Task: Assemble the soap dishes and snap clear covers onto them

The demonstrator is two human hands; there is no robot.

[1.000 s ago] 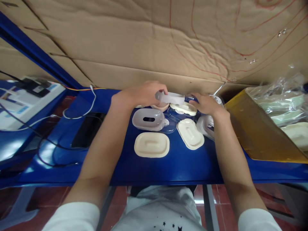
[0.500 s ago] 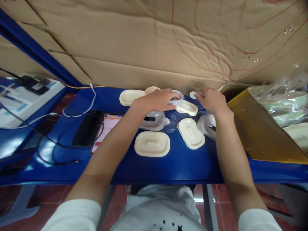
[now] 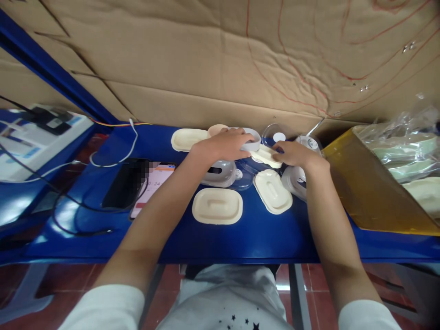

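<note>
My left hand (image 3: 228, 143) is closed on a pale grey, rounded plastic piece (image 3: 253, 140) near the back of the blue table; the palm hides part of it. To the right, the fingers of my right hand (image 3: 296, 155) are bent around the near right end of a cream oval tray (image 3: 264, 155). Behind that hand rests a clear plastic cover (image 3: 271, 130) with a round white sticker. Below my left hand sits a grey plastic container (image 3: 222, 176) with a dark oval slot. Two more cream oval trays (image 3: 217, 206) (image 3: 274, 192) lie closer to me.
Another cream tray (image 3: 187, 140) and a peach piece (image 3: 216, 129) sit at the back. More grey containers (image 3: 296, 178) stand by my right wrist. A brown box (image 3: 371, 197) with bagged trays is on the right. Phones (image 3: 123, 185) and cables lie left; cardboard (image 3: 192, 68) rises behind.
My right hand has left the clear cover and come nearer and slightly left onto the cream tray. The clear cover now lies behind it. My left hand has hardly moved.
</note>
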